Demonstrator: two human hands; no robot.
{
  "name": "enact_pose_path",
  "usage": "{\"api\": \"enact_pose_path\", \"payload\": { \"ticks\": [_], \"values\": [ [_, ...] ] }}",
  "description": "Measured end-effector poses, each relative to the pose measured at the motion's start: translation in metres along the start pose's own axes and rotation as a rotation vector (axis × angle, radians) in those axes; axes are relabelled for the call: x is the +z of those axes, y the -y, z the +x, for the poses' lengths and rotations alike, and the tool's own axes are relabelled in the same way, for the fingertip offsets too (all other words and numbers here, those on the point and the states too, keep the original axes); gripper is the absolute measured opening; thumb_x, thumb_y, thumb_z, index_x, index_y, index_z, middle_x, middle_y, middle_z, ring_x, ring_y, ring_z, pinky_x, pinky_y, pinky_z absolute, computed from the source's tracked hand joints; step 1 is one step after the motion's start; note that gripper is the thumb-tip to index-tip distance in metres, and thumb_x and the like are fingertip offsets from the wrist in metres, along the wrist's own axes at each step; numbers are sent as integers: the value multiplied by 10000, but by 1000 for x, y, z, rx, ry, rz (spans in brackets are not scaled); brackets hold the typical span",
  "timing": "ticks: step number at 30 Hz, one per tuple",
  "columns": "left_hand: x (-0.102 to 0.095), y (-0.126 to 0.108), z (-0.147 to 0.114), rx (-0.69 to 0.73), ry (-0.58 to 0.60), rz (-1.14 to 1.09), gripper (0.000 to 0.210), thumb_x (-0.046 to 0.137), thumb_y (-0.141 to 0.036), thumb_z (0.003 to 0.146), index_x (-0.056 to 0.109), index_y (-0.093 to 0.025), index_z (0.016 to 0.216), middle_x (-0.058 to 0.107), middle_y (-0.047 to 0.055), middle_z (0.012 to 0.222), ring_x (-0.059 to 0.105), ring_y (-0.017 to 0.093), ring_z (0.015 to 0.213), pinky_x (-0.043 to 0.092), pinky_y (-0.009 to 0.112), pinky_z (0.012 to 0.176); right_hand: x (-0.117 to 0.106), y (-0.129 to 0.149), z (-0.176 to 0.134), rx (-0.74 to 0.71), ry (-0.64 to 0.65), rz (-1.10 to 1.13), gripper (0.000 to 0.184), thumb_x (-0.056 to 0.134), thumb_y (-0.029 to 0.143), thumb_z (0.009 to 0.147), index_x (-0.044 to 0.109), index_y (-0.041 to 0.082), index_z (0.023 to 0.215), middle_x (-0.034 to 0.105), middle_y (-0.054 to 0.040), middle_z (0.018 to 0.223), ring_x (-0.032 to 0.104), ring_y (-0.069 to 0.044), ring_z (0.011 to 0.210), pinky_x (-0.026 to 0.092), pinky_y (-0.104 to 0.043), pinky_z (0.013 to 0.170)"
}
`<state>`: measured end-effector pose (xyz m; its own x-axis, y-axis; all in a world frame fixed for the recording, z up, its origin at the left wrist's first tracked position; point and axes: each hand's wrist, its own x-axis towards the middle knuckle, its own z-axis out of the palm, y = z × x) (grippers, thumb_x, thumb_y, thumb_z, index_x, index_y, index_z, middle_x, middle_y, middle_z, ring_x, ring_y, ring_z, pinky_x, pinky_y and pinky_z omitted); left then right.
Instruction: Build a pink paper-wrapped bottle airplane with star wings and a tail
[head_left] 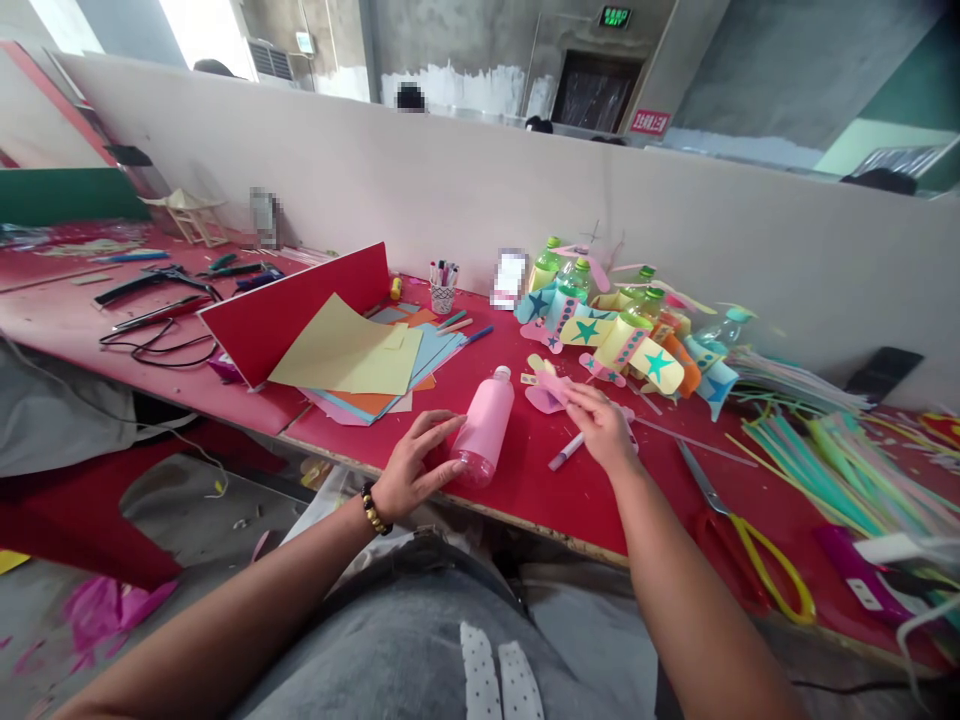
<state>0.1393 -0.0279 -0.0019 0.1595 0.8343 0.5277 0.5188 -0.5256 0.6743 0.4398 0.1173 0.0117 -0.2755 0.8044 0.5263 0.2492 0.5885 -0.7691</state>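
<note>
A clear plastic bottle [486,425] wrapped in pink paper lies on the red table, its white cap pointing away from me. My left hand [420,465] is at the bottle's left side, thumb and fingers apart, with the fingertips at its wrap and base. Farther right, my right hand [604,430] has its fingers together on a pink paper piece [550,392] among small paper cutouts. Beneath that hand lies a white marker [566,452], partly hidden. Finished-looking bottle planes [600,335] with paper wings and stars stand behind the cutouts.
Scissors [739,540] with a yellow and red handle lie at the right, near paper strips [817,470]. Coloured paper sheets [352,355] rest against a red board [300,310] at left. A pen cup [443,296] and a phone [510,280] stand at the back by the partition.
</note>
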Motion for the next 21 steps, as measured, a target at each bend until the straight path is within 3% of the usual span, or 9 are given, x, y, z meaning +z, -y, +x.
{"api": "enact_pose_path", "payload": {
  "ticks": [4, 8, 17, 21],
  "values": [
    [1, 0, 0, -46, -9, -63, 475, 582, -381, 919, 509, -257, 1371, 487, 103, 1291, 591, 186, 936, 512, 353, 867, -15, 0, 2, 68, -185, 341, 253, 648, 407, 819, 737, 283, 1020, 691, -55, 1141, 648, -226, 996, 522, -441, 878],
    [1, 0, 1, -83, -30, -118, 461, 571, -385, 926, 523, -243, 1362, 502, 96, 1238, 569, 133, 799, 521, 301, 771, -22, 1, 3, 128, -243, 565, 229, 707, 425, 766, 744, 293, 950, 725, -35, 1018, 665, -197, 902, 537, -416, 833],
    [2, -4, 5, -183, -121, -260, 444, 601, -386, 906, 565, -238, 1322, 503, 83, 1200, 567, 119, 794, 528, 275, 741, -10, 26, 3, 192, -125, 680, 281, 700, 360, 770, 743, 269, 1032, 736, -66, 1026, 672, -240, 897, 542, -448, 820],
    [-2, -5, 16, -206, -131, -279, 538, 663, -405, 863, 526, -257, 1362, 491, 102, 1295, 567, 182, 974, 518, 319, 839, 6, 52, 15, 157, -37, 660, 348, 700, 384, 772, 718, 280, 1103, 705, -63, 1118, 668, -248, 948, 531, -472, 879]
  ]
}}
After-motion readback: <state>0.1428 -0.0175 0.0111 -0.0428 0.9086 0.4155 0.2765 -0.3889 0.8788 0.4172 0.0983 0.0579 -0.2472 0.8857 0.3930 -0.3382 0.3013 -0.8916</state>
